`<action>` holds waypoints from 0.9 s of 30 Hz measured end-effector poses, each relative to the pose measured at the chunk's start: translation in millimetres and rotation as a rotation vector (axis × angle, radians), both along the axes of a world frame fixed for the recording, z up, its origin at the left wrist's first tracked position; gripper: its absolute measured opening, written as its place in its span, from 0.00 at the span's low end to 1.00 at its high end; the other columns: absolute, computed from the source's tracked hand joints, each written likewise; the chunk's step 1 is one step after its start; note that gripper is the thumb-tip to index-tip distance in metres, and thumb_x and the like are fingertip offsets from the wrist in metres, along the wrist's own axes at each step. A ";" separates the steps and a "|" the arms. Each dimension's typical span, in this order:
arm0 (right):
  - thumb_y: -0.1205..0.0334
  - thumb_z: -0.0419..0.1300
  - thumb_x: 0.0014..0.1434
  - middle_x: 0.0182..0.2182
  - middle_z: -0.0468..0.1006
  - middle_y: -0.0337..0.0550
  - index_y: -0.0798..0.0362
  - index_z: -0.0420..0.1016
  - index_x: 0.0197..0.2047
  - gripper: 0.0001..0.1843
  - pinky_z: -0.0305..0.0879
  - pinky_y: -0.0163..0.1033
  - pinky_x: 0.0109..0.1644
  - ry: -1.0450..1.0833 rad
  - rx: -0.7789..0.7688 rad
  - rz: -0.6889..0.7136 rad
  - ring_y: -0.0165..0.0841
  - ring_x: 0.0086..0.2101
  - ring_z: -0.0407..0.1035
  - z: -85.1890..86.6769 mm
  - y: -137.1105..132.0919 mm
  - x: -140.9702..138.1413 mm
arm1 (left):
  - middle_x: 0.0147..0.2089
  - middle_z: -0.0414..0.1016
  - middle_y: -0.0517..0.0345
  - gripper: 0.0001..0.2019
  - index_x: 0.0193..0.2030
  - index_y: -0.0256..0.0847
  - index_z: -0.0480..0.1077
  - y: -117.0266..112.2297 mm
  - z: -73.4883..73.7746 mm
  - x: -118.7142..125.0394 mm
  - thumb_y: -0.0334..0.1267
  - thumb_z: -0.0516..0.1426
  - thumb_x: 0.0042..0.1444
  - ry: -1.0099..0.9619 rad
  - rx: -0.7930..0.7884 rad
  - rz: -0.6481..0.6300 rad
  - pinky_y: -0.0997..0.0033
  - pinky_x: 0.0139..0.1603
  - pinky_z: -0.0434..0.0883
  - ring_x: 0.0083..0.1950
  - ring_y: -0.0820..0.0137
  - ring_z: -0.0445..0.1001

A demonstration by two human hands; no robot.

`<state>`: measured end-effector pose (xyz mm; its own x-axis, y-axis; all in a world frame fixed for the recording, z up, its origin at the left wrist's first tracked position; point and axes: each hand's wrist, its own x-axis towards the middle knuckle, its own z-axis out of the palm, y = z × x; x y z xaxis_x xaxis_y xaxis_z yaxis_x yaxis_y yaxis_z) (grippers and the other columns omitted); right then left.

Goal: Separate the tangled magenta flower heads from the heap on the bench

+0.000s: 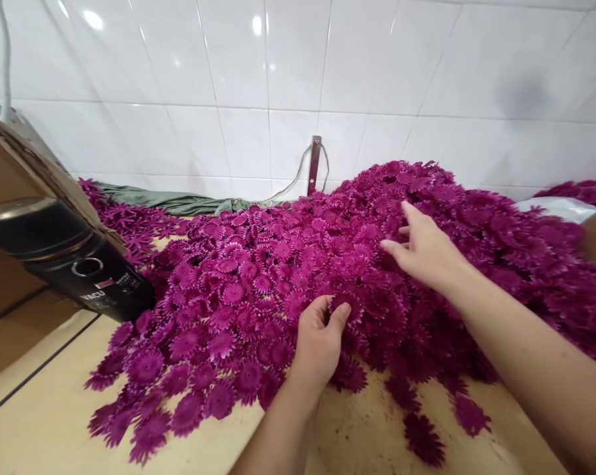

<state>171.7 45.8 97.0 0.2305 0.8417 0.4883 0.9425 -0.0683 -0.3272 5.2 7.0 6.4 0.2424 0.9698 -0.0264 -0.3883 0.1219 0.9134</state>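
A wide heap of magenta artificial flower pieces (282, 251), round with toothed edges, covers much of the table. Near the front middle of the heap, my left hand (322, 336) pinches one flower piece (346, 309) between thumb and fingers. My right hand (421, 247) reaches over the right part of the heap, its index finger stretched out and the thumb apart. Nothing shows between those fingers. Whether its fingertips touch the pieces below, I cannot tell.
A black vacuum flask (87, 264) leans at the left beside a cardboard box (25, 158). Green cloth (179, 199) lies along the white tiled wall (243, 72). A metal strip (315, 165) with a cord stands against it. White plastic (560, 208) shows at the right.
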 end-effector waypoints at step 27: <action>0.62 0.53 0.55 0.45 0.74 0.49 0.52 0.71 0.45 0.14 0.64 0.46 0.47 -0.004 -0.086 0.410 0.40 0.46 0.67 0.0 -32.0 -31.6 | 0.22 0.62 0.65 0.17 0.22 0.38 0.64 4.2 -8.8 0.6 0.50 0.60 0.42 -0.009 -0.038 0.030 0.76 0.29 0.59 0.26 0.76 0.58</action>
<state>140.1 13.8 97.0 -0.1340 0.9011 0.4123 0.8985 0.2860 -0.3331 5.7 11.3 -2.4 0.2141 0.9749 -0.0617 -0.4007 0.1453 0.9046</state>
